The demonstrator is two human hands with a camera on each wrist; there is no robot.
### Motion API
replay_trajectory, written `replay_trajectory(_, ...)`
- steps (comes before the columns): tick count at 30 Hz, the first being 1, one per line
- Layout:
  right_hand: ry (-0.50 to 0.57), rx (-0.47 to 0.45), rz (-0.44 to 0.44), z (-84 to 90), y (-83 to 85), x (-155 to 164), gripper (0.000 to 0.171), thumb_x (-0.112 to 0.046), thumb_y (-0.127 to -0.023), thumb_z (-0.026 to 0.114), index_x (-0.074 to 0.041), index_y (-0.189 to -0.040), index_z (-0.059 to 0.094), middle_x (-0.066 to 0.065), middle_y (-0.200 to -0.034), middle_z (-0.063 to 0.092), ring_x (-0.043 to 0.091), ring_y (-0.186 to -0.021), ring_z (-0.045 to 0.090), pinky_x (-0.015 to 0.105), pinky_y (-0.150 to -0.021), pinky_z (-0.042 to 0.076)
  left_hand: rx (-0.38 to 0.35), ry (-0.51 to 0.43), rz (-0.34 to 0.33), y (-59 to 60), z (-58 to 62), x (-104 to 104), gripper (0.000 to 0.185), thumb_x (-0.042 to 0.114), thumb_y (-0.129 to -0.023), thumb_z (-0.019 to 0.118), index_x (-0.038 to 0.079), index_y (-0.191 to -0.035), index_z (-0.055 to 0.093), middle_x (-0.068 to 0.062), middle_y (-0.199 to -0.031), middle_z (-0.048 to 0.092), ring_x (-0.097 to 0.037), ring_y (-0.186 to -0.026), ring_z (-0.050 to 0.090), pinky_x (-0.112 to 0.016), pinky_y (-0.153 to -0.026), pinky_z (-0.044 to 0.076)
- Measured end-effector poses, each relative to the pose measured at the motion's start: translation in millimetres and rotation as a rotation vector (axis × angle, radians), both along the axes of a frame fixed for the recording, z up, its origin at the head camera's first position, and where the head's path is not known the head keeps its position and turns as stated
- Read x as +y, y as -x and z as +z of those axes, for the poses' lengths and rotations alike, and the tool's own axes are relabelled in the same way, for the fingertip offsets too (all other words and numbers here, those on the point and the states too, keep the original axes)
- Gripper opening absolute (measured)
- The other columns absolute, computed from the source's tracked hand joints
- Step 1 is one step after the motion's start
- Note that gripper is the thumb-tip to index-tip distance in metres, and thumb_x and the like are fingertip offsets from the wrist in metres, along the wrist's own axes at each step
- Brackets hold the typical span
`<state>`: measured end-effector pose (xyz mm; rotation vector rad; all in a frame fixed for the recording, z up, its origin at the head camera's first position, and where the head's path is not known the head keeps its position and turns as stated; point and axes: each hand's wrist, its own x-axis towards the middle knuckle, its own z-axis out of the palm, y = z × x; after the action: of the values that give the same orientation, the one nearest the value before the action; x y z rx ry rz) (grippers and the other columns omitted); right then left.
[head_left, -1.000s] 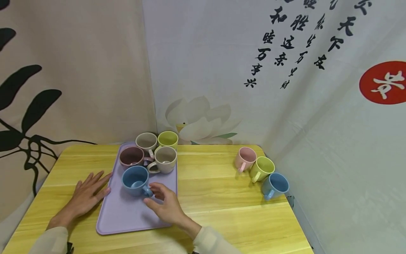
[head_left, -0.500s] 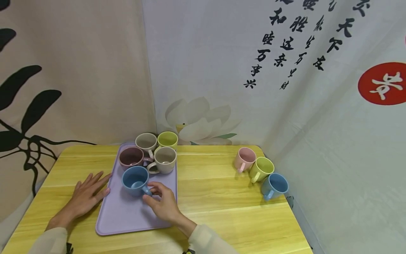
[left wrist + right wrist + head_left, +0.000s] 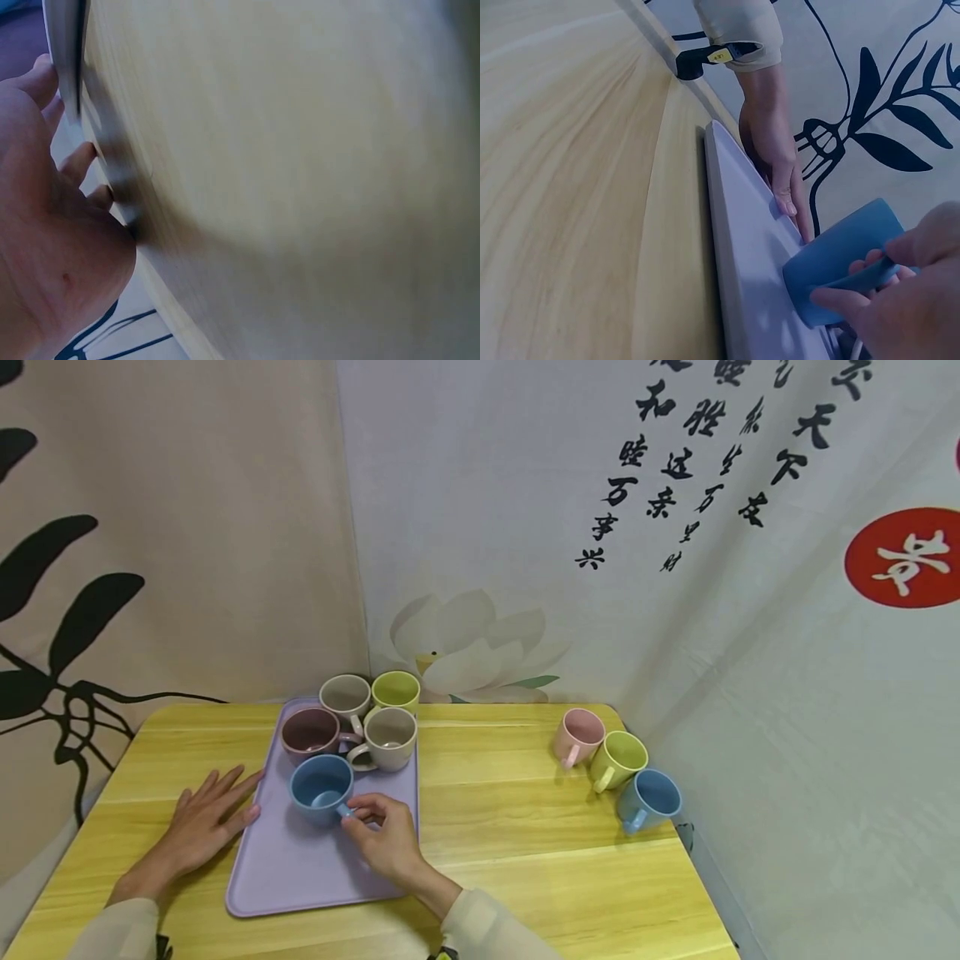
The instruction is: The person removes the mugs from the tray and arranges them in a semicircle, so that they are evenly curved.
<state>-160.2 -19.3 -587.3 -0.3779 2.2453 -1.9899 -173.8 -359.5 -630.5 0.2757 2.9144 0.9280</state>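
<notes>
Right hand [image 3: 386,843] over the near middle of the lilac tray [image 3: 285,877], fingers curled, pinching the handle of the blue cup [image 3: 318,787] between thumb and fingertips; same grip plain in the right wrist view, fingers [image 3: 855,300] wrapped round the handle

Blue cup upright on the tray, about midway along it, handle turned toward the right hand, something pale blue lying in its bottom, too small to tell what

Left hand [image 3: 202,822] flat on the yellow wooden desk [image 3: 517,827], fingers straight and spread, holding nothing, fingertips touching the tray's left rim

Behind the blue cup, at the far end of the tray, four more cups packed close: mauve cup [image 3: 310,732], beige cup [image 3: 390,739], grey cup [image 3: 346,695], green cup [image 3: 397,691]

Well apart, near the desk's right far corner, off the tray: pink cup [image 3: 579,735], lime cup [image 3: 618,758], second blue cup [image 3: 649,799], set in a slanting row, just beside one another

Printed cloth backdrop [image 3: 675,568] behind and to the right of the desk
</notes>
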Motion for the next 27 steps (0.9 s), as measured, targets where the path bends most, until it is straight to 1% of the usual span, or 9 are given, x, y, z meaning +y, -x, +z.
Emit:
replay_trajectory(6, -0.001, -0.039, -0.023, 1.1, -1.0, 1, 0.018, -0.001, -0.097, 0.083, 0.000, -0.115, 0.083, 0.021, -0.099, 0.084, -0.008, -0.080, 0.068, 0.016, -0.086, 0.057, -0.001, -0.001, -0.001, 0.1, 0.3, 0, 0.069, 0.046, -0.119, 0.053, 0.016, -0.178, 0.035, -0.040, -0.182, 0.018, -0.073, -0.167, 0.001, -0.094, -0.126, -0.010)
replay_trajectory(14, 0.039, -0.099, -0.045, 2.3, -3.8, 2, 0.021, 0.003, -0.091, 0.087, -0.001, -0.111, 0.084, 0.016, -0.096, 0.085, -0.007, -0.078, 0.069, 0.012, -0.077, 0.056, -0.013, -0.016, -0.003, 2.2, 1.3, -1, 0.068, 0.045, -0.119, 0.053, 0.015, -0.178, 0.035, -0.041, -0.182, 0.018, -0.073, -0.167, 0.002, -0.094, -0.125, -0.010)
replay_trajectory(21, 0.062, -0.114, -0.036, 5.5, -7.7, 7, 0.020, 0.004, -0.091, 0.087, 0.002, -0.110, 0.083, 0.018, -0.096, 0.084, -0.005, -0.077, 0.068, 0.012, -0.070, 0.055, -0.012, -0.028, -0.003, 3.0, 2.2, -1, 0.066, 0.044, -0.120, 0.051, 0.013, -0.176, 0.037, -0.041, -0.181, 0.020, -0.075, -0.166, 0.004, -0.095, -0.124, -0.008)
replay_trajectory(24, 0.082, -0.144, -0.044, 6.9, -10.1, 10, 0.019, 0.006, -0.091, 0.086, 0.003, -0.110, 0.082, 0.019, -0.096, 0.084, -0.004, -0.076, 0.068, 0.012, -0.066, 0.055, -0.007, -0.031, -0.005, 2.6, 1.8, -1, 0.065, 0.043, -0.120, 0.050, 0.012, -0.176, 0.038, -0.042, -0.180, 0.020, -0.075, -0.165, 0.004, -0.096, -0.124, -0.008)
replay_trajectory(27, 0.098, -0.152, -0.050, 9.2, -12.4, 14, 0.019, 0.007, -0.091, 0.086, 0.004, -0.109, 0.082, 0.024, -0.097, 0.083, -0.003, -0.077, 0.069, 0.011, -0.065, 0.056, -0.004, -0.033, -0.006, 2.1, 1.8, 0, 0.065, 0.042, -0.120, 0.051, 0.012, -0.176, 0.038, -0.042, -0.180, 0.021, -0.075, -0.166, 0.004, -0.096, -0.123, -0.007)
